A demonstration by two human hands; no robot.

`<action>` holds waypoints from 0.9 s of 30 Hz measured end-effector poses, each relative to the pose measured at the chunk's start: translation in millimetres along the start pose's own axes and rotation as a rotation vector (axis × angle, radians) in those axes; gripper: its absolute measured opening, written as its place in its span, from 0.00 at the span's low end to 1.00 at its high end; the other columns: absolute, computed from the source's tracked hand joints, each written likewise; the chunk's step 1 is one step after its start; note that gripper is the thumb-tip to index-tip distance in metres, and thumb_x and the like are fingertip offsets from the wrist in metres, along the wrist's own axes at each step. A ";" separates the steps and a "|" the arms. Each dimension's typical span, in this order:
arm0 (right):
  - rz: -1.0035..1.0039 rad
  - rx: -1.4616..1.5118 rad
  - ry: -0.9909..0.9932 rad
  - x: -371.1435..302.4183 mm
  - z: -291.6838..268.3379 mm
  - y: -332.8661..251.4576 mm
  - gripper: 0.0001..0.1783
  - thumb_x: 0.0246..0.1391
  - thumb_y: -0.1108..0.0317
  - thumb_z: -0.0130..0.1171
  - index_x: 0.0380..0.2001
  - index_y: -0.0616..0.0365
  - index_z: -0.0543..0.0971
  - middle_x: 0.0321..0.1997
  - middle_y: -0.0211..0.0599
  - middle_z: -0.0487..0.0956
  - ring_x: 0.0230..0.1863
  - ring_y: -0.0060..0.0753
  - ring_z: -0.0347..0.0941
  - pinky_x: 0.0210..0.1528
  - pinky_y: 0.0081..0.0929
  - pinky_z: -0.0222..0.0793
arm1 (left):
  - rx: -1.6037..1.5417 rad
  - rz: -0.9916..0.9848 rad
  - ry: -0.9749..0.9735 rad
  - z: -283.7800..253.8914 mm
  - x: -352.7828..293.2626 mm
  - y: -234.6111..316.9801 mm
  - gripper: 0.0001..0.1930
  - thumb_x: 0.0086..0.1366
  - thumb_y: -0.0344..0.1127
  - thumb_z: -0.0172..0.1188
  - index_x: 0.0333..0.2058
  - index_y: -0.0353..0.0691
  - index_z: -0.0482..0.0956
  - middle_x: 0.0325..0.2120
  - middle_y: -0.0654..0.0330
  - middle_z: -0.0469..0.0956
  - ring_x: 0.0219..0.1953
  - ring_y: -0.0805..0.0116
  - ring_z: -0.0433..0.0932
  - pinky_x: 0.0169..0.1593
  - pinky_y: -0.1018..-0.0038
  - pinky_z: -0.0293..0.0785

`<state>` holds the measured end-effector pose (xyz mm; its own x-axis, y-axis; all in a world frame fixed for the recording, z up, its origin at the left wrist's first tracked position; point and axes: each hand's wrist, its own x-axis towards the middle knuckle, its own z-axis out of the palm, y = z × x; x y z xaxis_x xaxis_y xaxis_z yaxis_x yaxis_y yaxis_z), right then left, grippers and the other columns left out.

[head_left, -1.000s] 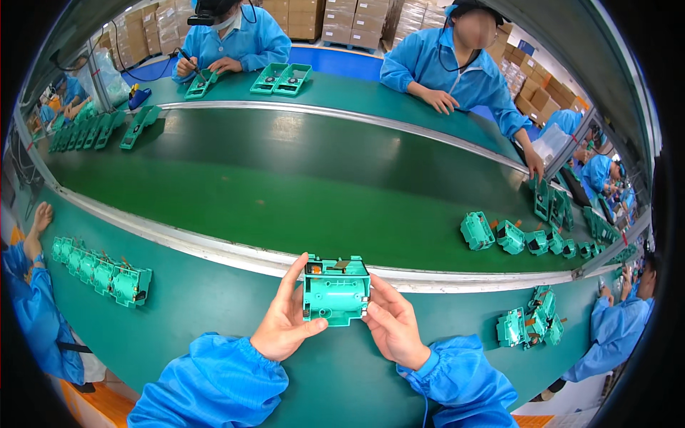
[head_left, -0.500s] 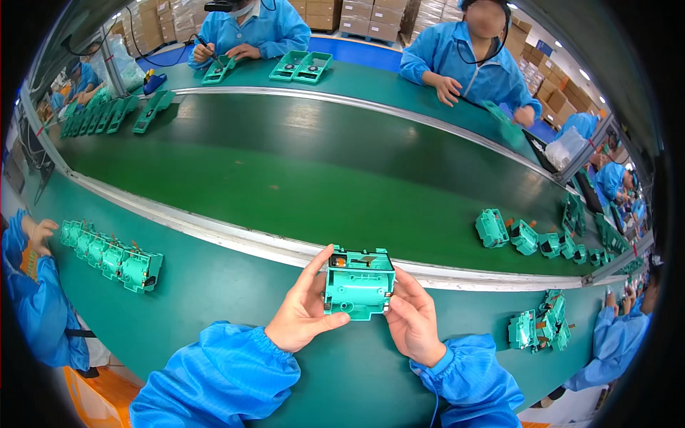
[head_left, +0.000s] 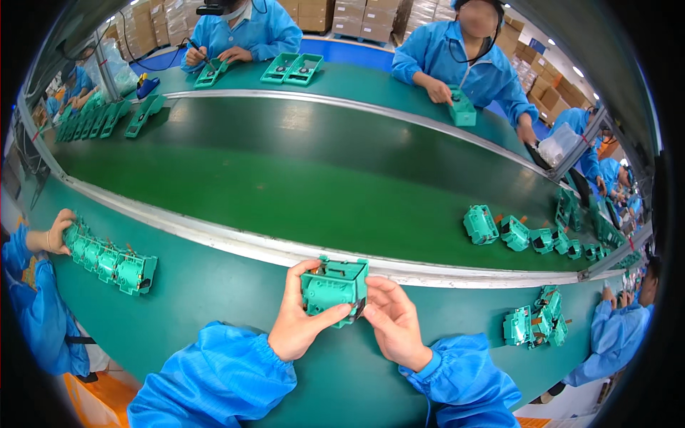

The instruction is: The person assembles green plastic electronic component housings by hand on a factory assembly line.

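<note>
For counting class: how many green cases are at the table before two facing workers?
4: first case at the left worker's hand; second case and third case side by side; fourth case at the right worker's hand. Others may be hidden.

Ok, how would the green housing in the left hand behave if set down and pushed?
The green housing looks like moulded plastic, so it is probably stiff. Its thin walls and open recess suggest fairly low weight for its size. Its rounded middle might rock, but the squared edges should resist rolling.
</note>
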<state>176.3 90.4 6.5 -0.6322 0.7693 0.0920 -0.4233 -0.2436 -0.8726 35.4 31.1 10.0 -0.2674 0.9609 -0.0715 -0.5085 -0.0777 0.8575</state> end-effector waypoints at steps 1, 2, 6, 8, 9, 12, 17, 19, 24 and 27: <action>0.008 0.010 0.009 -2.4 1.9 1.0 0.22 0.50 0.79 0.49 0.50 0.62 0.60 0.44 0.39 0.70 0.45 0.27 0.66 0.46 0.23 0.63 | -0.008 0.007 -0.005 -1.3 1.1 -1.1 0.34 0.47 0.21 0.60 0.51 0.45 0.52 0.45 0.58 0.61 0.47 0.67 0.65 0.48 0.71 0.66; 0.007 0.016 0.001 -1.3 2.3 -0.3 0.22 0.51 0.79 0.49 0.50 0.61 0.61 0.44 0.38 0.70 0.45 0.26 0.66 0.46 0.23 0.63 | -0.002 0.026 0.010 0.2 0.8 0.0 0.32 0.48 0.24 0.62 0.49 0.42 0.53 0.43 0.56 0.62 0.45 0.69 0.66 0.46 0.74 0.67; 0.037 -0.056 0.045 -1.4 2.5 20.7 0.19 0.50 0.77 0.52 0.46 0.57 0.63 0.37 0.30 0.71 0.36 0.16 0.66 0.38 0.16 0.63 | 0.233 0.143 0.037 -14.5 -5.3 -8.3 0.32 0.46 0.23 0.63 0.46 0.42 0.54 0.40 0.58 0.63 0.44 0.69 0.66 0.44 0.72 0.69; 0.104 0.017 0.031 -2.1 0.3 26.7 0.18 0.50 0.78 0.51 0.45 0.56 0.63 0.39 0.33 0.72 0.37 0.20 0.68 0.41 0.19 0.64 | 0.123 0.105 0.019 -10.6 -9.4 1.6 0.31 0.45 0.22 0.63 0.45 0.42 0.54 0.39 0.57 0.63 0.42 0.69 0.67 0.43 0.73 0.70; 0.091 0.019 0.035 -3.1 -1.7 28.5 0.18 0.50 0.78 0.51 0.44 0.55 0.63 0.39 0.33 0.72 0.36 0.19 0.68 0.40 0.18 0.64 | 0.106 0.117 -0.015 -8.2 -6.6 3.3 0.31 0.45 0.22 0.63 0.45 0.42 0.54 0.39 0.57 0.63 0.42 0.69 0.67 0.43 0.73 0.70; 0.126 0.037 0.044 -2.9 3.2 23.8 0.17 0.50 0.77 0.51 0.44 0.55 0.63 0.39 0.33 0.72 0.36 0.20 0.68 0.39 0.18 0.64 | 0.162 0.100 -0.031 -14.7 -7.8 2.1 0.31 0.46 0.22 0.62 0.45 0.41 0.52 0.40 0.56 0.64 0.42 0.70 0.68 0.43 0.74 0.70; 0.108 -0.002 0.031 -3.9 2.6 23.4 0.17 0.51 0.76 0.51 0.44 0.55 0.62 0.39 0.35 0.72 0.37 0.21 0.67 0.38 0.19 0.63 | 0.163 0.099 -0.033 -17.3 -7.7 -2.5 0.31 0.48 0.24 0.62 0.46 0.40 0.52 0.40 0.55 0.64 0.42 0.70 0.67 0.44 0.74 0.69; 0.134 0.008 0.037 -2.7 5.7 23.4 0.17 0.51 0.76 0.50 0.44 0.55 0.62 0.38 0.34 0.72 0.37 0.21 0.67 0.38 0.19 0.62 | 0.201 0.080 -0.038 -17.9 -8.8 -2.5 0.31 0.47 0.21 0.60 0.47 0.41 0.52 0.40 0.57 0.64 0.42 0.71 0.67 0.45 0.74 0.67; 0.064 0.079 0.044 0.4 15.7 12.2 0.15 0.50 0.80 0.49 0.40 0.55 0.60 0.36 0.34 0.72 0.37 0.20 0.67 0.38 0.19 0.64 | 0.322 0.152 -0.073 -22.1 -6.2 -9.4 0.32 0.48 0.24 0.60 0.49 0.41 0.51 0.41 0.57 0.63 0.45 0.69 0.65 0.48 0.72 0.65; 0.033 0.101 0.002 1.7 11.1 9.6 0.14 0.50 0.80 0.49 0.38 0.55 0.61 0.36 0.36 0.72 0.37 0.21 0.67 0.39 0.20 0.64 | 0.228 0.142 -0.098 -17.5 -3.4 -7.4 0.33 0.48 0.28 0.63 0.49 0.39 0.52 0.41 0.55 0.62 0.44 0.69 0.65 0.47 0.72 0.65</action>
<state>164.0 82.8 3.5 -0.6453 0.7613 0.0630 -0.4656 -0.3265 -0.8226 25.7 23.8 -5.1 -0.2364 0.9668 0.0975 -0.2717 -0.1621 0.9486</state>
